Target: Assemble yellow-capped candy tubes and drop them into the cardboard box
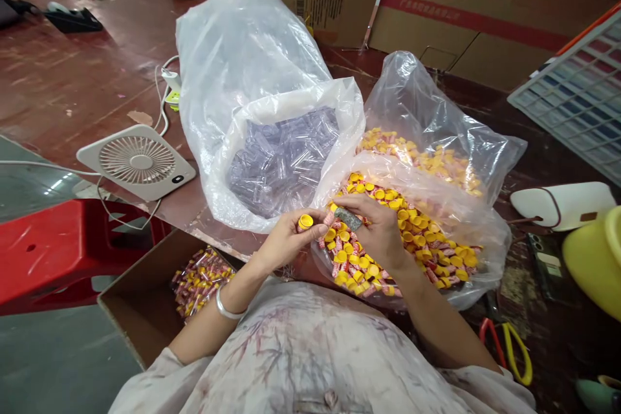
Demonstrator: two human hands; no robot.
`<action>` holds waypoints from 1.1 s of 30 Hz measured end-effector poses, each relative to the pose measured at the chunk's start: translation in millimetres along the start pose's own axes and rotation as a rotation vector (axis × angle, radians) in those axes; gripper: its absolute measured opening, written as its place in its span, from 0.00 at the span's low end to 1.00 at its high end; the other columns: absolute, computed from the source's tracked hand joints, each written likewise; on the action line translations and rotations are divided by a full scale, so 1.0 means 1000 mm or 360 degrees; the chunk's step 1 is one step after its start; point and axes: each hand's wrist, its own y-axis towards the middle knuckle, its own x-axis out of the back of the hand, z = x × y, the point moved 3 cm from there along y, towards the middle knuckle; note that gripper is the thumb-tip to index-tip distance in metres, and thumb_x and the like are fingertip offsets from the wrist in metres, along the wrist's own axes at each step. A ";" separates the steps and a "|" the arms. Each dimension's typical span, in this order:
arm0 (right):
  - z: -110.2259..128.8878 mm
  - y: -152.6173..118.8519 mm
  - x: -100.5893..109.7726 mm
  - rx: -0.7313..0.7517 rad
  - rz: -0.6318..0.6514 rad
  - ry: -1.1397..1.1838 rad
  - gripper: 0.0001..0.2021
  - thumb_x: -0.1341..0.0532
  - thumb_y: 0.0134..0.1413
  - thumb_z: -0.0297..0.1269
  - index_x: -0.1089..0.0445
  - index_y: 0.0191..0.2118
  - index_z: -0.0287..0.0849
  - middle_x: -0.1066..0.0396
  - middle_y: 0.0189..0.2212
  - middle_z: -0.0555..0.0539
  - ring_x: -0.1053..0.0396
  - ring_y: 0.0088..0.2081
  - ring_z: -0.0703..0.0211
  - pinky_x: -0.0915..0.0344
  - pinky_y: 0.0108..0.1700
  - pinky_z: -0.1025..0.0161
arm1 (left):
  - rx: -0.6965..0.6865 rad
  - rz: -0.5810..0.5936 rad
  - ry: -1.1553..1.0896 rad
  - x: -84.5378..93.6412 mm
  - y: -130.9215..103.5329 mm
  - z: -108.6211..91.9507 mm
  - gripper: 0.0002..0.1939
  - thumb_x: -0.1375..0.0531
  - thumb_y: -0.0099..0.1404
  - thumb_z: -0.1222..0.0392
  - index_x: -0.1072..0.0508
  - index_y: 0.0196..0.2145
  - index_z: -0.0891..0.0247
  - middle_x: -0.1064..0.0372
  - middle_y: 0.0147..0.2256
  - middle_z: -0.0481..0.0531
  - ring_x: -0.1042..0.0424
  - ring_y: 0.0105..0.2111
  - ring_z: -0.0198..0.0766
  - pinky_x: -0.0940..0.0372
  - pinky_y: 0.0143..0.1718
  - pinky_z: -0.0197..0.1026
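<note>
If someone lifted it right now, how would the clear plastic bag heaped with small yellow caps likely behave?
The clear plastic bag would probably sag, since its film is crumpled. The small yellow caps lie loose, so they may shift inside. Its mouth stands open, so some could spill if it tips.

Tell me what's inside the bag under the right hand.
The bag holds a heap of yellow caps and pink-patterned pieces. The right hand covers some of it, and whatever lies below the top layer is hidden.
</note>
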 end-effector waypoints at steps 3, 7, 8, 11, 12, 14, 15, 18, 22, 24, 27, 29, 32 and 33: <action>-0.001 -0.007 -0.009 0.0159 0.0233 -0.0263 0.22 0.36 0.61 0.36 0.33 0.60 0.45 0.27 0.56 0.41 0.30 0.59 0.47 0.33 0.63 0.46 | 0.0096 -0.0057 -0.0359 -0.006 0.002 0.009 0.19 0.31 0.61 0.47 0.21 0.40 0.66 0.25 0.33 0.50 0.29 0.32 0.36 0.35 0.38 0.38; -0.008 -0.017 -0.022 0.0251 0.0179 -0.0574 0.32 0.36 0.55 0.31 0.40 0.65 0.41 0.30 0.56 0.37 0.34 0.60 0.41 0.37 0.64 0.41 | 0.0159 -0.0074 -0.0707 -0.016 0.007 0.018 0.20 0.29 0.58 0.47 0.22 0.38 0.67 0.27 0.33 0.49 0.29 0.33 0.34 0.35 0.40 0.37; -0.009 -0.019 -0.025 0.0261 0.0126 -0.0597 0.31 0.36 0.55 0.31 0.40 0.64 0.41 0.29 0.54 0.37 0.33 0.58 0.41 0.36 0.64 0.41 | 0.0159 -0.0051 -0.0729 -0.018 0.009 0.019 0.20 0.29 0.58 0.48 0.23 0.38 0.68 0.27 0.32 0.50 0.29 0.33 0.34 0.35 0.41 0.37; -0.009 -0.018 -0.029 0.0285 0.0096 -0.0600 0.30 0.37 0.55 0.30 0.40 0.64 0.42 0.28 0.52 0.38 0.33 0.58 0.42 0.38 0.65 0.40 | 0.0195 0.0090 -0.0656 -0.020 0.016 0.018 0.20 0.29 0.57 0.48 0.27 0.37 0.66 0.29 0.31 0.49 0.28 0.32 0.36 0.33 0.41 0.40; -0.008 -0.017 -0.029 0.0295 0.0150 -0.0596 0.31 0.38 0.56 0.30 0.41 0.65 0.43 0.29 0.54 0.38 0.34 0.60 0.43 0.40 0.66 0.39 | 0.0186 0.0126 -0.0535 -0.017 0.020 0.016 0.19 0.29 0.57 0.50 0.28 0.37 0.66 0.30 0.30 0.48 0.28 0.32 0.37 0.33 0.40 0.41; -0.009 -0.014 -0.022 0.0294 0.0280 -0.0596 0.34 0.36 0.58 0.34 0.45 0.68 0.42 0.32 0.60 0.38 0.38 0.65 0.42 0.42 0.68 0.39 | 0.0071 0.0065 -0.0020 -0.001 0.031 0.010 0.13 0.32 0.58 0.56 0.28 0.36 0.65 0.31 0.31 0.47 0.29 0.32 0.38 0.33 0.39 0.41; -0.011 -0.013 -0.015 0.0274 0.0315 -0.0607 0.36 0.35 0.58 0.37 0.46 0.69 0.42 0.34 0.62 0.37 0.41 0.67 0.41 0.42 0.68 0.39 | -0.0018 -0.0044 0.0353 0.010 0.038 0.004 0.09 0.34 0.59 0.60 0.28 0.36 0.65 0.31 0.32 0.49 0.29 0.33 0.39 0.34 0.39 0.41; -0.027 -0.014 0.016 0.0061 0.0198 -0.0741 0.31 0.35 0.61 0.41 0.40 0.67 0.42 0.30 0.60 0.37 0.33 0.62 0.42 0.35 0.63 0.43 | -0.0192 -0.0396 0.1460 0.045 0.067 -0.014 0.09 0.41 0.62 0.68 0.24 0.40 0.66 0.29 0.41 0.57 0.29 0.39 0.44 0.35 0.41 0.43; -0.056 -0.025 0.054 -0.0338 0.0076 -0.1136 0.15 0.40 0.61 0.28 0.25 0.51 0.43 0.21 0.47 0.42 0.24 0.47 0.45 0.28 0.50 0.50 | -0.0156 -0.0236 0.2227 0.061 0.110 -0.022 0.17 0.47 0.66 0.71 0.21 0.44 0.65 0.29 0.46 0.64 0.31 0.48 0.52 0.35 0.44 0.47; -0.064 -0.030 0.061 -0.0443 0.0134 -0.1281 0.17 0.41 0.56 0.22 0.23 0.48 0.43 0.21 0.45 0.43 0.24 0.46 0.46 0.29 0.48 0.52 | -0.0123 -0.0092 0.2385 0.057 0.123 -0.020 0.18 0.49 0.67 0.72 0.21 0.44 0.66 0.29 0.45 0.66 0.33 0.51 0.54 0.35 0.44 0.48; -0.064 -0.033 0.054 -0.0435 0.0322 -0.1338 0.18 0.41 0.53 0.19 0.22 0.44 0.43 0.21 0.43 0.43 0.26 0.47 0.48 0.32 0.48 0.55 | -0.0115 -0.0041 0.2433 0.047 0.130 -0.015 0.18 0.50 0.67 0.73 0.21 0.44 0.67 0.29 0.46 0.69 0.33 0.51 0.56 0.36 0.42 0.48; -0.058 -0.032 0.042 -0.0349 0.0492 -0.1321 0.15 0.40 0.55 0.20 0.22 0.41 0.44 0.22 0.41 0.44 0.28 0.47 0.49 0.33 0.47 0.57 | -0.0121 -0.0056 0.2446 0.044 0.129 -0.012 0.19 0.50 0.67 0.73 0.21 0.45 0.67 0.28 0.46 0.69 0.33 0.51 0.57 0.37 0.42 0.49; -0.050 -0.032 0.023 -0.0257 0.0672 -0.1342 0.13 0.40 0.55 0.20 0.23 0.39 0.44 0.23 0.40 0.43 0.30 0.47 0.50 0.34 0.44 0.59 | -0.0092 -0.0078 0.2424 0.048 0.121 -0.008 0.17 0.48 0.66 0.73 0.21 0.43 0.65 0.24 0.41 0.67 0.32 0.50 0.57 0.37 0.42 0.48; -0.049 -0.032 0.018 -0.0252 0.0708 -0.1366 0.14 0.40 0.54 0.19 0.23 0.39 0.44 0.23 0.39 0.43 0.30 0.46 0.50 0.34 0.42 0.60 | -0.0087 -0.0108 0.2375 0.052 0.116 -0.009 0.16 0.47 0.66 0.72 0.20 0.42 0.65 0.23 0.40 0.66 0.31 0.49 0.57 0.37 0.42 0.47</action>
